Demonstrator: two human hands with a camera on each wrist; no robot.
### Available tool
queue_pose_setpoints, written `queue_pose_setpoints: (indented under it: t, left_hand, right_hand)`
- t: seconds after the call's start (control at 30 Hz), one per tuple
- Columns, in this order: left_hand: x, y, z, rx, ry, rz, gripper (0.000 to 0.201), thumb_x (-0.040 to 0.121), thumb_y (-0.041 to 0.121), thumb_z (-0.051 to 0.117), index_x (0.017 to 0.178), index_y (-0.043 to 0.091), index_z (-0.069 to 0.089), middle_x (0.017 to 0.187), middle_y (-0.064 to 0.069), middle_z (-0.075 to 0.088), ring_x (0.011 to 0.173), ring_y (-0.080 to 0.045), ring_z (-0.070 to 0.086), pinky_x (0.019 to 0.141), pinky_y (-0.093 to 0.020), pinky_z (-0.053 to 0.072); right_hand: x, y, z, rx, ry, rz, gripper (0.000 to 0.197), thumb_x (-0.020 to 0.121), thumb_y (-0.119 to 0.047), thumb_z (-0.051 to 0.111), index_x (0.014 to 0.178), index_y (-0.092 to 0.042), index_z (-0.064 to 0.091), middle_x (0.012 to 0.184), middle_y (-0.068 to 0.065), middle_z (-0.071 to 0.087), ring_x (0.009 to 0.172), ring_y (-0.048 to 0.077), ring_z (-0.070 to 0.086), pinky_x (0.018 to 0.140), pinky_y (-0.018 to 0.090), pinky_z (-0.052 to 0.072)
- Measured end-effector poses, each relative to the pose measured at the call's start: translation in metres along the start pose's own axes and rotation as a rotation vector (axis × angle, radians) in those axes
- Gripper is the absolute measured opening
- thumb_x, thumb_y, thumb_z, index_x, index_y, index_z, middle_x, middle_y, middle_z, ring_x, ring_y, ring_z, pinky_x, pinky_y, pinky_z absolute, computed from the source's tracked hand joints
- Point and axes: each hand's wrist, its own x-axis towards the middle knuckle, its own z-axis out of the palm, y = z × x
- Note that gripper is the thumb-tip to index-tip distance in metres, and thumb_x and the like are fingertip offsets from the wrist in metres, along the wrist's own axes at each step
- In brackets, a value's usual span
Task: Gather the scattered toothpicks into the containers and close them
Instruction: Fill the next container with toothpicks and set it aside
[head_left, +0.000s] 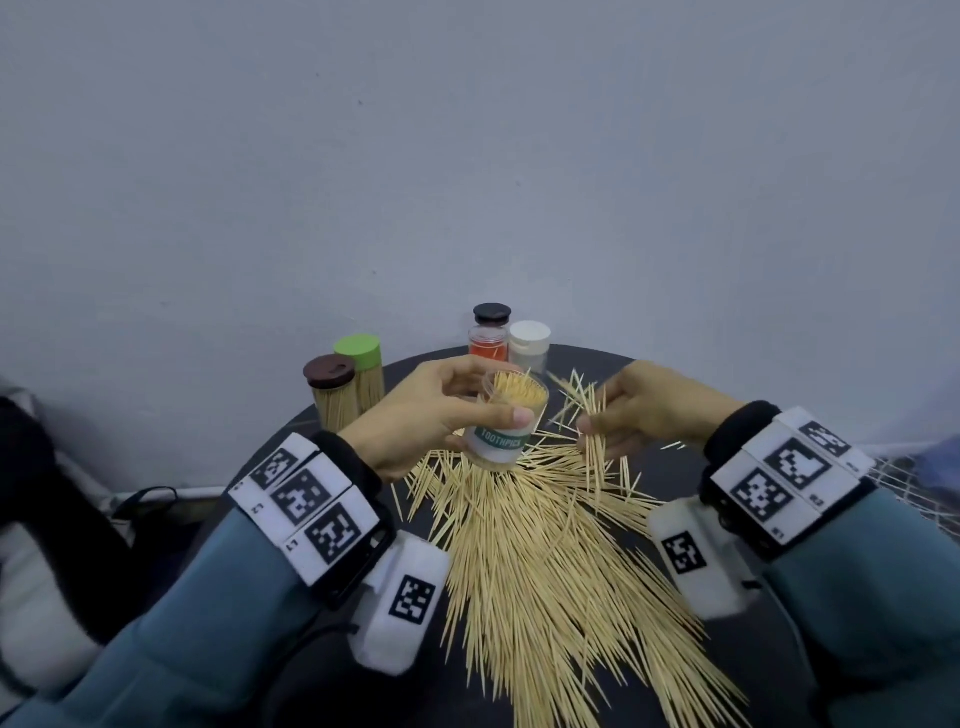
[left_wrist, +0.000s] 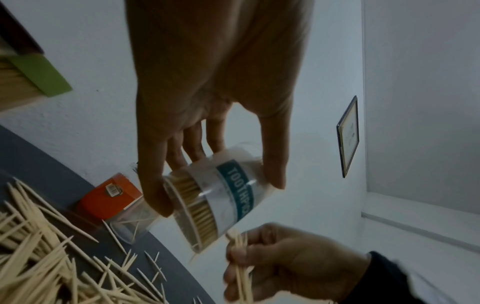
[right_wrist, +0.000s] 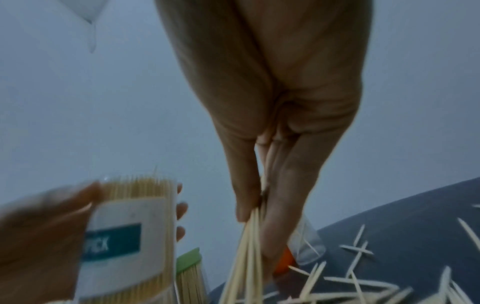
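Nearest the person, across the dark round worktop, lies a thick fan of loose toothpicks, most of the job not yet gathered. Just beyond it, the left hand is wrapped round an open clear container labelled TOOTHPICK, lifted off the surface and already packed nearly full. Beside it, the right hand pinches a small bundle between thumb and fingers, tips splayed. To seat this bundle well, I judge the sticks should be squared parallel first, the mouth tilted toward them, and a gap found at the edge. Farther back stand a brown-lidded jar and green-lidded jar, both full, then an orange-labelled jar and a white-capped one.
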Motion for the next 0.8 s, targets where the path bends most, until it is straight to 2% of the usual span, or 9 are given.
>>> queue_pose_setpoints:
  t: [0.07,0.13,0.2,0.3,0.4,0.47,0.57,0.67,0.8]
  left_hand:
    - [0.002,-0.002,0.001,0.008,0.022,0.004,0.062,0.058,0.021,0.078,0.117,0.017,0.060,0.118,-0.014,0.064,0.105,-0.023,0.065,0.089,-0.041,0.054]
    - [0.004,-0.004,0.002,0.036,0.030,0.012,0.059,0.059,0.017,0.080,0.115,0.018,0.059,0.117,-0.017,0.064,0.101,-0.022,0.066,0.082,-0.034,0.057]
    - [0.005,-0.006,0.003,0.085,0.035,0.019,0.063,0.056,0.019,0.088,0.112,0.020,0.060,0.115,-0.018,0.064,0.101,-0.024,0.066,0.084,-0.036,0.055]
    - [0.006,-0.007,0.004,0.117,0.048,0.015,0.068,0.050,0.021,0.088,0.112,0.021,0.060,0.114,-0.016,0.064,0.106,-0.028,0.063,0.090,-0.041,0.052]
    - [0.006,-0.008,0.005,0.099,0.023,0.006,0.067,0.055,0.009,0.087,0.115,0.015,0.058,0.115,-0.018,0.064,0.104,-0.027,0.064,0.089,-0.038,0.053]
    - [0.006,-0.009,0.006,0.094,0.006,0.006,0.062,0.061,0.001,0.083,0.117,0.013,0.057,0.114,-0.017,0.065,0.103,-0.026,0.064,0.083,-0.031,0.055]
    - [0.005,-0.008,0.008,0.091,0.017,0.014,0.056,0.065,0.000,0.081,0.115,0.013,0.058,0.112,-0.014,0.066,0.096,-0.016,0.064,0.068,-0.021,0.052]
    - [0.005,-0.008,0.007,0.066,0.031,0.018,0.050,0.068,-0.001,0.079,0.110,0.016,0.059,0.108,-0.012,0.066,0.086,-0.008,0.064,0.062,-0.017,0.051]
    - [0.006,-0.008,0.007,0.033,0.010,0.001,0.046,0.071,-0.002,0.077,0.111,0.015,0.059,0.101,-0.007,0.065,0.077,-0.004,0.064,0.058,-0.018,0.051]
  right_hand:
    - [-0.003,-0.005,-0.006,0.180,0.075,-0.075,0.011,0.083,-0.007,0.066,0.086,0.003,0.062,0.078,0.014,0.072,0.071,0.022,0.070,0.070,0.029,0.059]
    - [-0.010,-0.015,-0.011,0.304,0.167,-0.175,0.005,0.083,-0.005,0.064,0.081,-0.001,0.062,0.068,0.008,0.072,0.062,0.015,0.070,0.062,0.025,0.059]
    - [-0.018,-0.028,-0.016,0.409,0.266,-0.284,0.004,0.084,-0.003,0.062,0.080,-0.002,0.061,0.068,0.008,0.070,0.058,0.011,0.069,0.056,0.020,0.057]
    - [-0.029,-0.044,-0.017,0.512,0.334,-0.425,0.005,0.086,-0.002,0.060,0.082,-0.001,0.061,0.072,0.012,0.069,0.062,0.012,0.070,0.059,0.021,0.057]
    - [-0.033,-0.053,-0.004,0.493,0.343,-0.500,0.005,0.087,-0.004,0.061,0.082,-0.004,0.062,0.075,0.012,0.071,0.068,0.015,0.071,0.063,0.025,0.058]
    - [-0.032,-0.053,0.008,0.454,0.351,-0.505,0.004,0.087,-0.006,0.062,0.082,-0.007,0.062,0.076,0.011,0.071,0.070,0.015,0.071,0.062,0.025,0.058]
    - [-0.027,-0.048,0.026,0.350,0.354,-0.492,0.002,0.087,-0.011,0.062,0.086,-0.011,0.064,0.078,0.008,0.073,0.069,0.011,0.071,0.062,0.023,0.058]
    - [-0.024,-0.041,0.035,0.233,0.379,-0.485,0.008,0.089,-0.017,0.061,0.089,-0.010,0.064,0.079,0.003,0.074,0.069,0.004,0.069,0.064,0.017,0.055]
    - [-0.022,-0.036,0.040,0.021,0.457,-0.460,0.016,0.091,-0.028,0.058,0.089,-0.014,0.065,0.079,0.002,0.073,0.074,0.011,0.068,0.066,0.023,0.049]
